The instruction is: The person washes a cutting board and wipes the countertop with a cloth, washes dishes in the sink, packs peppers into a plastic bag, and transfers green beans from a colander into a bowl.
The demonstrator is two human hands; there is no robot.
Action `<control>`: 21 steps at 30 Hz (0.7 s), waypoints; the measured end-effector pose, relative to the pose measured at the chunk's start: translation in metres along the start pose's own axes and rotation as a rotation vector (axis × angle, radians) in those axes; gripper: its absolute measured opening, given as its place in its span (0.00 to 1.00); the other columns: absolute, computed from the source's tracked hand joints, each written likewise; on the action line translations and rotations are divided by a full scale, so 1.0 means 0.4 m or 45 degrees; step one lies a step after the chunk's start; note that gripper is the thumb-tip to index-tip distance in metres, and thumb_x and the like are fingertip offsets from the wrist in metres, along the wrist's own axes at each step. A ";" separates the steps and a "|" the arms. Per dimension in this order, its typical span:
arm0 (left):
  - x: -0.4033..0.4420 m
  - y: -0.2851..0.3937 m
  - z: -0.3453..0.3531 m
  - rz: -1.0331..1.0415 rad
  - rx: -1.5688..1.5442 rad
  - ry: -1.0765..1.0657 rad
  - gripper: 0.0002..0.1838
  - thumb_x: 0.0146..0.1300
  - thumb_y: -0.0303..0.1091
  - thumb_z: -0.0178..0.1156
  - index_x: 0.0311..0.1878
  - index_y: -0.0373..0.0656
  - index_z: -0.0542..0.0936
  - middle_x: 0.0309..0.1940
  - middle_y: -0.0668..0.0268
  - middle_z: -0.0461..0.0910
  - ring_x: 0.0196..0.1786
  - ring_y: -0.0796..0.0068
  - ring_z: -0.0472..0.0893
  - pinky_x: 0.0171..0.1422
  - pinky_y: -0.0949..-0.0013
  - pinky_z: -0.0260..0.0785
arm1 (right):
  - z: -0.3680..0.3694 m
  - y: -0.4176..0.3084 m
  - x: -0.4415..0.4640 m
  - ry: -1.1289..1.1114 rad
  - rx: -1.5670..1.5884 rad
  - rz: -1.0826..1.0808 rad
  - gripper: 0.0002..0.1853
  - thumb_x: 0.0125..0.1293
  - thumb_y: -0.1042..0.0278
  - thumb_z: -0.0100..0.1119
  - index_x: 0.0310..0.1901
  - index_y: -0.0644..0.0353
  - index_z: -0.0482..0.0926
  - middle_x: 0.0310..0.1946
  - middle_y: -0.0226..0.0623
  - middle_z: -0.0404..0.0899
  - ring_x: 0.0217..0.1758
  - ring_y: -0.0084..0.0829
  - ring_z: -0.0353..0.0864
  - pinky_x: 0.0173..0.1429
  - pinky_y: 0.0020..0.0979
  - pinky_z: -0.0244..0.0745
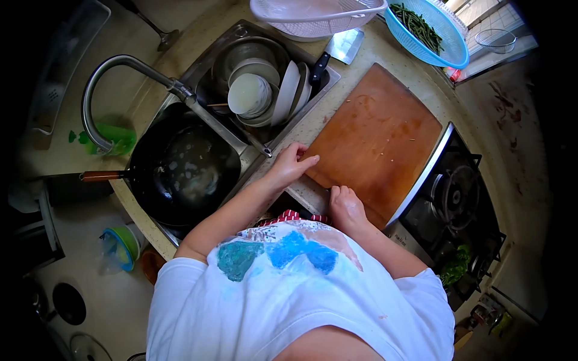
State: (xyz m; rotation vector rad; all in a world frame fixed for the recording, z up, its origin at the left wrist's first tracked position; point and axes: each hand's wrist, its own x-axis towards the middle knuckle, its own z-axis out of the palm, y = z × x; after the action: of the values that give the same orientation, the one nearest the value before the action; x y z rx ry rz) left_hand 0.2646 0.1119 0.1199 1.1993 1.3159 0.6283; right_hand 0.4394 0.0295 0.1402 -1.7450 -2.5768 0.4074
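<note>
Cutting board (379, 141) lies flat on the countertop (361, 57), between the double sink (283, 135) and the gas stove (454, 195), its reddish-brown face turned up, with a few pale crumbs and wet-looking marks on it; its far right side runs just beside the stove's bright metal rim. My left hand (292, 163) is at the board's edge on the sink side, thumb spread away from the bent fingers, the thumb's tip over the edge; my right hand (347, 207) is at the near edge, its fingers curled in close together; their tips are hidden, so I cannot tell whether they pinch the wood or only rest against it.

Just beyond the board is a knife (345, 46) with a broad bright blade and a black handle; near it stands a pale plastic basket (319, 23), and farther right a blue basket (397, 30) holds green beans (418, 27). In the far basin, bowls (248, 94) are stacked among other dishes; a black wok (186, 165) with a wooden handle sits in the nearer one, some liquid in its bottom; the curved faucet (129, 60) arches over its edge; leafy greens (456, 265) lie at the stove's near side.
</note>
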 end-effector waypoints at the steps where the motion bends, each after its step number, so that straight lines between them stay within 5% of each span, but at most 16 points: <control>1: 0.002 -0.008 0.001 0.009 -0.010 -0.004 0.20 0.56 0.39 0.62 0.46 0.35 0.71 0.39 0.63 0.74 0.42 0.78 0.71 0.47 0.75 0.65 | 0.008 -0.004 -0.002 0.075 -0.038 0.047 0.02 0.50 0.75 0.50 0.27 0.63 0.70 0.24 0.45 0.73 0.30 0.40 0.78 0.31 0.34 0.75; 8: -0.006 -0.037 0.006 0.149 -0.181 -0.025 0.19 0.56 0.36 0.61 0.47 0.35 0.71 0.39 0.65 0.74 0.42 0.79 0.72 0.47 0.76 0.65 | -0.060 -0.007 0.016 -0.239 -0.033 0.008 0.03 0.51 0.77 0.49 0.29 0.65 0.70 0.25 0.48 0.76 0.31 0.44 0.78 0.34 0.38 0.74; 21: -0.047 -0.070 -0.011 0.119 -0.167 -0.028 0.27 0.54 0.42 0.63 0.50 0.34 0.69 0.43 0.58 0.72 0.44 0.72 0.72 0.47 0.71 0.67 | -0.034 -0.044 -0.017 -0.236 0.126 -0.139 0.02 0.48 0.77 0.49 0.25 0.66 0.69 0.22 0.54 0.74 0.29 0.51 0.77 0.33 0.42 0.71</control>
State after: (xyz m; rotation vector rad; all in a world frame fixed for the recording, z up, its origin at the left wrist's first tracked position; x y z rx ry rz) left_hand 0.2488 0.0873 0.1023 1.1620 1.1875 0.7549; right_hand 0.4277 0.0201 0.1581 -1.5968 -2.7057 0.7118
